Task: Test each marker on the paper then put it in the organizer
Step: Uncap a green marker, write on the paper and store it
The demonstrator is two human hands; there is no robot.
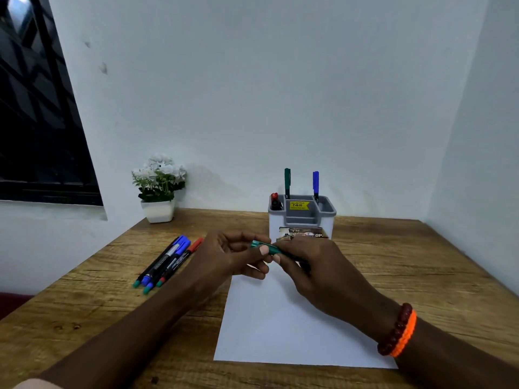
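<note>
Gripping green marker (266, 247), both hands' fingers (264, 250) curled above paper (280, 327).

wooden table (393, 265) | paper (280, 327) | markers (168, 259) | organizer (302, 220) | flowerpot (157, 210)

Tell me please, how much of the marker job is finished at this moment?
Done: three markers, red, green and blue, stand in the organizer. In hand: both hands, left and right, hold a green marker above the paper, which looks unmarked. Left: a bunch of markers on the table.
</note>
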